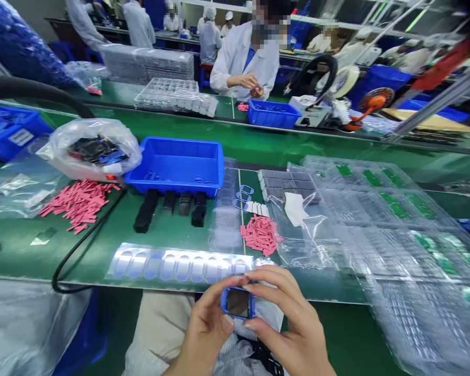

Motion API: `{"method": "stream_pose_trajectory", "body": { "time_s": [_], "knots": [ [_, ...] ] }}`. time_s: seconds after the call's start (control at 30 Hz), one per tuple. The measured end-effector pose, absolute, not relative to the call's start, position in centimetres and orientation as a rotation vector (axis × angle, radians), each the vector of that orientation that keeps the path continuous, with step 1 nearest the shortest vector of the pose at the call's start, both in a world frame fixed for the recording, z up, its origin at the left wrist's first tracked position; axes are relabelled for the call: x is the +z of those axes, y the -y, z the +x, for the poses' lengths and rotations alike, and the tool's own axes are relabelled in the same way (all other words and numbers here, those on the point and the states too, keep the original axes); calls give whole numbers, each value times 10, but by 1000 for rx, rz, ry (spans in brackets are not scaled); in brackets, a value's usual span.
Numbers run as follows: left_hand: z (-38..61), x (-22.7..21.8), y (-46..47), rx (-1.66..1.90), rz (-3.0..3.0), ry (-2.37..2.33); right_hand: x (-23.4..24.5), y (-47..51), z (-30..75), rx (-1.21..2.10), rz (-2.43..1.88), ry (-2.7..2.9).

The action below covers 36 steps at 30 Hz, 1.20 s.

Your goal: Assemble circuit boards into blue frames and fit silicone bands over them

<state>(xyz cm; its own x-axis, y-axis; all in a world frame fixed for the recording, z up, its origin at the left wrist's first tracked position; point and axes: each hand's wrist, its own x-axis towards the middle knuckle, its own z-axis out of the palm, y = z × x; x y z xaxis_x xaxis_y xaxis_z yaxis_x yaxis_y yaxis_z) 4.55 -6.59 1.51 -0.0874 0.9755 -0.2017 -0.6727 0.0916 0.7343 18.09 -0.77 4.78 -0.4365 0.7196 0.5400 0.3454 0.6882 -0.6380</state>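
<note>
Both my hands hold one small blue-framed part with a dark window, low in the view, just in front of the green table's near edge. My left hand pinches its left side with thumb and fingers. My right hand curls over its top and right side. Right behind the part, on the table, lies a clear strip carrying a row of oval films. A small heap of red pieces lies a little beyond my right hand.
A blue bin stands mid-table with black blocks before it. A bigger pile of red pieces and a plastic bag sit left, a black cable crossing there. Clear blister trays cover the right. A person in a white coat works opposite.
</note>
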Motion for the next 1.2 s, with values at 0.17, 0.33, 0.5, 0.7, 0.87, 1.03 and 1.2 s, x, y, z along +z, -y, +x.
{"method": "stream_pose_trajectory", "body": {
  "time_s": [0.17, 0.33, 0.5, 0.7, 0.87, 1.03, 1.2],
  "knots": [
    [51, 10, 59, 1508, 345, -911, 45, 4, 185, 513, -856, 2070],
    [39, 18, 49, 1480, 232, -843, 31, -67, 210, 157, -1146, 2342],
    [32, 20, 51, 1419, 175, -777, 24, -160, 204, 97, -1316, 2612],
    [26, 19, 60, 1433, 175, -759, 27, -195, 178, 166, -1323, 2857],
    [17, 15, 63, 1399, 181, -742, 38, -191, 180, 320, -1285, 2739],
    [16, 17, 63, 1325, 194, -708, 60, -144, 185, 621, -1040, 2508],
    [22, 31, 61, 1208, 237, -516, 59, -71, 178, 1422, -581, 2053]
  ]
}}
